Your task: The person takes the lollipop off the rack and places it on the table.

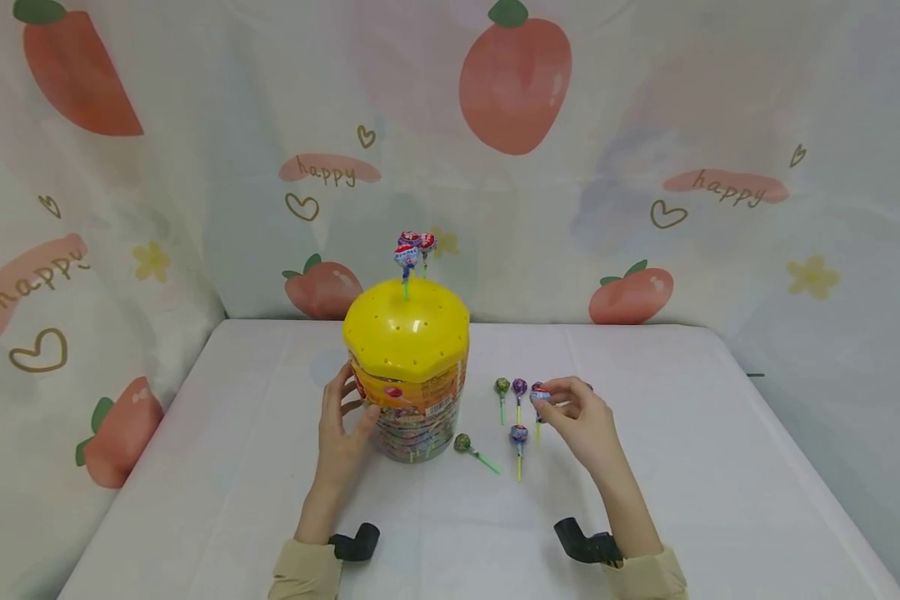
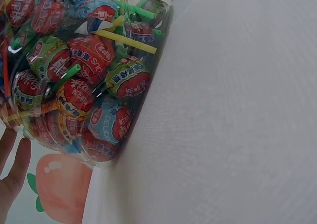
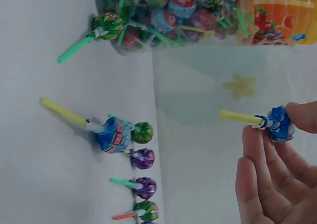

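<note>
A clear plastic jar (image 1: pixel 420 429) full of wrapped lollipops stands upright, topped by a yellow lid (image 1: pixel 405 329) with small holes. Several lollipops (image 1: pixel 407 254) stick up from that lid. My left hand (image 1: pixel 342 442) holds the jar's left side, thumb in front and fingers round the side. Above the table, my right hand (image 1: pixel 581 417) pinches a blue-wrapped lollipop (image 3: pixel 280 125) by its head, the yellow stick pointing away from the palm. Below it lies another blue lollipop (image 1: pixel 519 434). A green lollipop (image 1: pixel 462 443) lies close to the jar's base.
Behind the right hand runs a row of lollipops, including a green one (image 1: pixel 502 386) and a purple one (image 1: pixel 520 387); the hand covers part of the row. A white cloth covers the table (image 1: pixel 720 500). A printed curtain (image 1: pixel 420 100) hangs behind it.
</note>
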The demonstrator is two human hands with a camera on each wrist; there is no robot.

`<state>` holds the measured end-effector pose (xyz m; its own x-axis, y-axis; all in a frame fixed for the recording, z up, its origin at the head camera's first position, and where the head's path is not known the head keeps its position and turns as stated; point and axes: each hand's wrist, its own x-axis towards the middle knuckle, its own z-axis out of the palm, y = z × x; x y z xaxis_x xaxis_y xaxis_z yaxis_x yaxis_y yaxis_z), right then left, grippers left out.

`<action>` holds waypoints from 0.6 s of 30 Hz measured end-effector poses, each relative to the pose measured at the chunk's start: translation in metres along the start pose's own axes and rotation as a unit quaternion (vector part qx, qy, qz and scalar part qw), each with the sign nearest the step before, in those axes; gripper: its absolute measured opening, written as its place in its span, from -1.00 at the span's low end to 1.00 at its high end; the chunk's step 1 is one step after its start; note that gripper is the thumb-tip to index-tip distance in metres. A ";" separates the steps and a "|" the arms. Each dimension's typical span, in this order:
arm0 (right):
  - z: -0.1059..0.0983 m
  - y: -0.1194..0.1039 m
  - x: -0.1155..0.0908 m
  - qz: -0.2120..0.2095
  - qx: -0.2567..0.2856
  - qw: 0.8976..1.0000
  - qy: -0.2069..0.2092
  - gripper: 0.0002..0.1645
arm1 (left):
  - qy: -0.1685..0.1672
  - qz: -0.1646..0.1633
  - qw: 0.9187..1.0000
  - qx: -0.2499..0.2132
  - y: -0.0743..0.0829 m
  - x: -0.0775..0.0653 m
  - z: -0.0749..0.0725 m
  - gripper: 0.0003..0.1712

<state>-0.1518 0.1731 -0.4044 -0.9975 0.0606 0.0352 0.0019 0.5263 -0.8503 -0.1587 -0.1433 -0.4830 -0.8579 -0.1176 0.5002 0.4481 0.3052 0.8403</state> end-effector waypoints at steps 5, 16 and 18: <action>0.000 0.016 -0.001 0.037 -0.023 0.999 -0.019 -0.59 | -0.001 0.001 1.000 -0.001 0.000 0.001 0.000 -0.17; 0.011 0.051 0.008 0.072 -0.055 0.995 -0.041 -0.62 | 0.003 0.004 1.000 0.005 0.003 0.001 0.001 -0.18; 0.013 0.056 0.009 0.076 -0.069 0.994 -0.044 -0.63 | 0.002 0.004 1.000 0.002 0.003 0.001 0.001 -0.17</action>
<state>-0.1616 0.1919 -0.4587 -0.9872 0.0775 -0.1392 0.1568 0.6285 -0.7619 -0.1582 -0.1418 -0.4802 -0.8537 -0.1182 0.5072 0.4534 0.3106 0.8355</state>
